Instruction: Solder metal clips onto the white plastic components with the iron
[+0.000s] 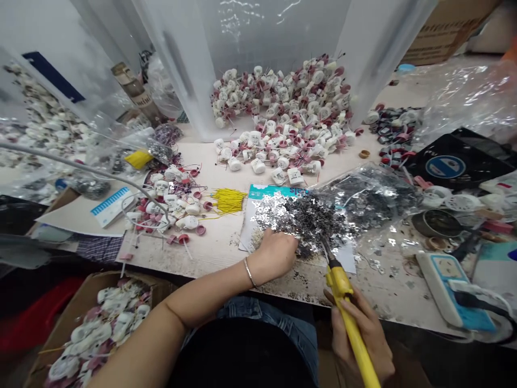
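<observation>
My right hand (361, 334) is wrapped round a yellow soldering tool (341, 285), whose dark metal tip reaches up into a pile of small dark parts (315, 215). To its left my left hand (277, 256), with a bracelet at the wrist, rests closed at the near edge of the pile; what its fingers hold, if anything, is hidden. Small shiny silver parts (269, 213) lie beside the dark ones on a white and teal sheet (256, 191). A bundle of yellow wires (229, 200) lies left of the sheet.
White and pink round parts (283, 108) spill from a large translucent bin behind. More lie at the left and in a cardboard box (161, 288) below. A power strip (454, 296), a small metal cup (438, 222) and plastic bags (468, 102) stand at the right.
</observation>
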Demonstrator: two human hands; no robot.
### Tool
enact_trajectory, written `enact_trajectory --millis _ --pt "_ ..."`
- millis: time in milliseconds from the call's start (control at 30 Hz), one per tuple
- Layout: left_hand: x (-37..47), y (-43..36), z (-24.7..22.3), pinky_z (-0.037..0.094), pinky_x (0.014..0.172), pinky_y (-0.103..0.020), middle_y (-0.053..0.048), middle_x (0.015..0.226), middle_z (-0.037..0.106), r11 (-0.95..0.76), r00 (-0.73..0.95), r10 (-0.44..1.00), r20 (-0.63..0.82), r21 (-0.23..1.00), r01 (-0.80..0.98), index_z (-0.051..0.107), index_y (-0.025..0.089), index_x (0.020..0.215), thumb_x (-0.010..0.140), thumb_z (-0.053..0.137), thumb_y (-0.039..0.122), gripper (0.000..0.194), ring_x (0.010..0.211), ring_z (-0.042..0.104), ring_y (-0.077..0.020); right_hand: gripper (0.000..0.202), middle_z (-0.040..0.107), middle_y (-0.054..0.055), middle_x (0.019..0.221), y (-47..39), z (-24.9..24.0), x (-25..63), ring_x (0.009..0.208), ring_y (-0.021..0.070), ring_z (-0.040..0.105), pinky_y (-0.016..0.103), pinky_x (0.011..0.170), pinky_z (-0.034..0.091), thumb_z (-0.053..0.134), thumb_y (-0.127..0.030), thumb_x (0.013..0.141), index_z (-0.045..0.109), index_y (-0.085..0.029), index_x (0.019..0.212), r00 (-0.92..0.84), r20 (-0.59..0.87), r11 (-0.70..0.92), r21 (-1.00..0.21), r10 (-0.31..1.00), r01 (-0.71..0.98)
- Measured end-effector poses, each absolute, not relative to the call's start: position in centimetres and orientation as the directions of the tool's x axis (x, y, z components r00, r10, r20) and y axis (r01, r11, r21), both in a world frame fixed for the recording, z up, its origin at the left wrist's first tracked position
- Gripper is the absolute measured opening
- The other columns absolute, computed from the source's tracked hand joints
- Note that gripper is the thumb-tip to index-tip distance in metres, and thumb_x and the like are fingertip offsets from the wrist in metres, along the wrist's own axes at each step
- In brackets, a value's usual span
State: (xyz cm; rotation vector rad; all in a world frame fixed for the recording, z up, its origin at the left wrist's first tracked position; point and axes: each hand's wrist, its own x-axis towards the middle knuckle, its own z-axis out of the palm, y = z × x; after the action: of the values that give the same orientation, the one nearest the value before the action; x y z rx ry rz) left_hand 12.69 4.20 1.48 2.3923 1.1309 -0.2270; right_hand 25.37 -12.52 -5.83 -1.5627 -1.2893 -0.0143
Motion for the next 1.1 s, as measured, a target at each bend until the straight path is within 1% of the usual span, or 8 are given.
enact_trajectory --millis 67,200,333,500,733,867,1033,1100 --pt "12.0 3.3 1.8 0.049 0.08 -0.037 -0.008 0.078 0.074 -0.531 0.697 0.662 -0.276 0.484 0.696 0.072 0.015 0.078 0.081 0.056 0.014 0.016 0.075 0.069 -0.0221 0.014 0.063 0.006 0.12 -10.5 -6.0 24.7 0.1 0.021 0.068 0.033 0.079 0.06 0.072 -0.007 0.073 0.064 -0.017 0.076 0.421 0.61 0.212 -0.702 0.671 0.68" --pt "10.3 1.6 1.3 0.052 0.071 -0.023 -0.006 0.085 0.075 -0.335 0.701 0.709 -0.074 0.84 0.428 0.074 0.015 0.086 0.083 0.065 0.02 0.011 0.076 0.068 -0.0148 0.02 0.056 0.005 0.121 -7.4 -5.3 23.0 0.11 0.0191 0.063 0.031 0.083 0.059 0.072 -0.006 0.072 0.056 -0.019 0.073 0.401 0.564 0.294 -0.775 0.722 0.559" --pt "7.8 0.9 0.6 0.055 0.073 -0.024 -0.007 0.089 0.075 -0.168 0.449 0.893 0.016 0.939 0.301 0.073 0.013 0.092 0.089 0.06 0.026 0.018 0.08 0.068 -0.0145 0.024 0.053 0.006 0.12 -6.4 -4.7 21.8 0.112 0.0197 0.06 0.033 0.085 0.058 0.072 -0.01 0.073 0.05 -0.019 0.072 0.337 0.537 0.354 -0.807 0.773 0.473" --pt "3.6 0.4 0.3 0.053 0.074 -0.024 -0.009 0.09 0.07 -0.507 0.521 0.82 0.239 0.725 0.466 0.069 0.013 0.106 0.096 0.047 0.024 0.027 0.081 0.065 -0.0143 0.014 0.05 0.005 0.122 -5.2 -5.7 20.9 0.104 0.017 0.063 0.024 0.076 0.06 0.066 -0.01 0.079 0.058 -0.019 0.085 -0.012 0.657 0.505 -0.568 0.754 0.649" --pt "-1.6 -0.8 -1.1 0.045 0.066 -0.027 -0.004 0.078 0.066 -0.772 0.774 0.622 0.121 0.259 0.58 0.062 0.014 0.109 0.097 0.041 0.015 0.024 0.069 0.058 -0.0137 0.012 0.051 0.007 0.122 -3.7 -6.2 21.0 0.1 0.0183 0.063 0.029 0.076 0.06 0.07 -0.015 0.077 0.059 -0.018 0.08 -0.001 0.647 0.46 -0.542 0.763 0.703" --pt "-2.1 -1.0 -2.0 0.042 0.063 -0.027 -0.002 0.075 0.062 -0.794 0.807 0.589 0.046 0.221 0.567 0.062 0.016 0.102 0.096 0.045 0.016 0.019 0.066 0.055 -0.013 0.007 0.053 0.006 0.122 -3.7 -5.7 21.2 0.099 0.0176 0.065 0.03 0.077 0.059 0.067 -0.015 0.079 0.062 -0.019 0.078 -0.082 0.615 0.49 -0.534 0.784 0.689" --pt "-2.0 -0.4 -3.3 0.044 0.066 -0.027 -0.004 0.083 0.066 -0.842 0.829 0.526 0.189 0.252 0.477 0.058 0.016 0.117 0.097 0.039 0.014 0.027 0.069 0.057 -0.0124 0.021 0.06 0.006 0.107 -3.6 -5.0 19.6 0.1 0.0207 0.064 0.035 0.084 0.057 0.076 -0.025 0.073 0.056 -0.019 0.072 0.292 0.538 0.234 -0.706 0.79 0.668" --pt "-2.0 -0.2 -3.9 0.044 0.066 -0.026 -0.004 0.083 0.066 -0.867 0.85 0.483 0.211 0.252 0.43 0.058 0.016 0.116 0.097 0.041 0.014 0.026 0.069 0.057 -0.0123 0.021 0.059 0.006 0.106 -3.2 -5.4 19.1 0.101 0.0215 0.064 0.036 0.083 0.057 0.076 -0.026 0.074 0.056 -0.019 0.073 0.307 0.536 0.225 -0.711 0.786 0.666"
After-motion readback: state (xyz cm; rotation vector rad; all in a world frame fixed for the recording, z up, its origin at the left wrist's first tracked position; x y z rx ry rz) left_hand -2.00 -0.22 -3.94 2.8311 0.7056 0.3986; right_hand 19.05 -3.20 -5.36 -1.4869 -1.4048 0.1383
